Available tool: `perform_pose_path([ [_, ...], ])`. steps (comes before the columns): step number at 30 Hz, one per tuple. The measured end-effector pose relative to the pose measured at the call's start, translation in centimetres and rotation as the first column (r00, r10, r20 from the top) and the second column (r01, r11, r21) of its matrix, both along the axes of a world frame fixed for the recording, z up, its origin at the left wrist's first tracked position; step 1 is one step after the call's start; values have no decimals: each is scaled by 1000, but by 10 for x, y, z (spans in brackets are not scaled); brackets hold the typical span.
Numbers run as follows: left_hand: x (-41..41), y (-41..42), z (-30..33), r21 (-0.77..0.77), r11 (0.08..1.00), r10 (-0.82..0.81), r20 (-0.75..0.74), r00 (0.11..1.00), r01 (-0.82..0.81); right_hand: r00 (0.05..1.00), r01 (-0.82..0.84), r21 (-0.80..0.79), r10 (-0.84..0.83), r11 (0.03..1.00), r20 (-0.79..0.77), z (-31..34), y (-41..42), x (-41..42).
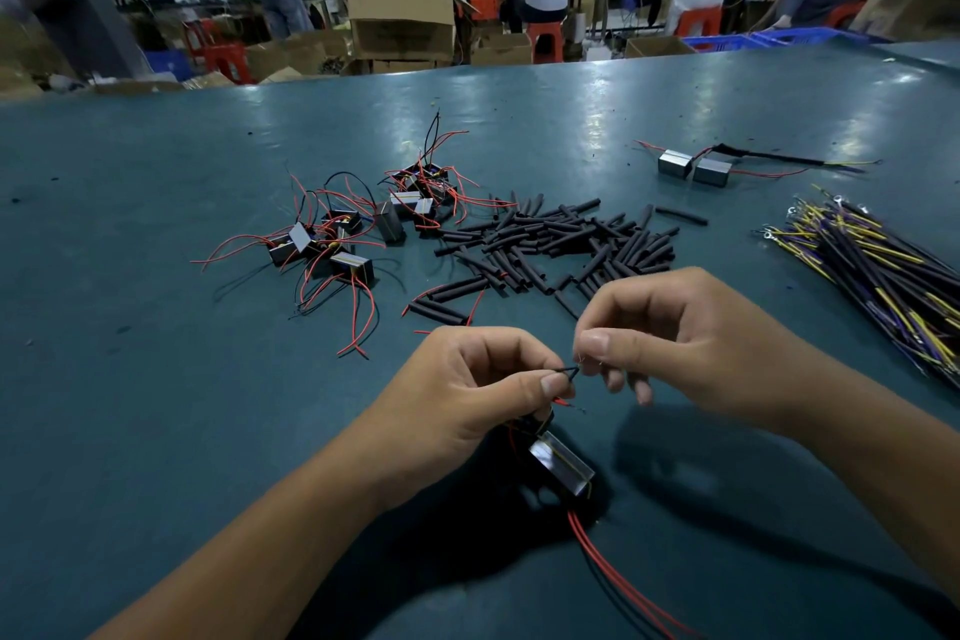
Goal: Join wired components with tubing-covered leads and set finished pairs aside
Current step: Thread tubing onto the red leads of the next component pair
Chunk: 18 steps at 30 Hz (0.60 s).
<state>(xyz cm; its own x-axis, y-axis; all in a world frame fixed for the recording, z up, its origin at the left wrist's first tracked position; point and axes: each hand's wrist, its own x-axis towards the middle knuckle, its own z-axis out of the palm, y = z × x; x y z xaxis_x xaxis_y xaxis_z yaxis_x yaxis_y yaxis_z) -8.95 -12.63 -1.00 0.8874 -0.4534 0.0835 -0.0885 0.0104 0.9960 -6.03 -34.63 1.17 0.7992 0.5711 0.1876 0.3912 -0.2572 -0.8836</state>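
Left hand [467, 379] pinching black lead [563, 372], block [561, 468] dangling; right hand [691, 327] pinching bare strands opposite, aligned for twisting.

Teal worktable [675, 109]; beyond, cardboard boxes [400, 23], red stools [545, 39], seated workers, possibly window

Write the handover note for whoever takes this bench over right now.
Left hand pinches a thin black lead; a wired component hangs below it, red wires trailing toward you.
Right hand pinches the lead tips at the join.
Done: one finished pair set aside far right.
Left: loose components, tubing pile in the middle, tubing-covered leads at right. This join is not finished.
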Motion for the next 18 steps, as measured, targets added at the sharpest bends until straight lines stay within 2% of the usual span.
perform_pose_path([
  [4, 0, 1, -1, 3, 1000, -5, 2, 1000, 5, 991, -72, 83, 81, 994, -110, -1, 2, -2],
  [11, 1, 0, -2, -5, 1000, -13, 1, 1000, 13, 984, -103, 114, 117, 988, -133, 0, 3, -2],
  [14, 1, 1, -3, 2, 1000, -19, 9, 1000, 19, 986, -115, 104, 126, 988, -109, 0, 4, -3],
  [18, 2, 2, -4, 11, 1000, -29, 18, 999, 29, 992, -123, 38, 123, 992, 6, -1, 5, -5],
])
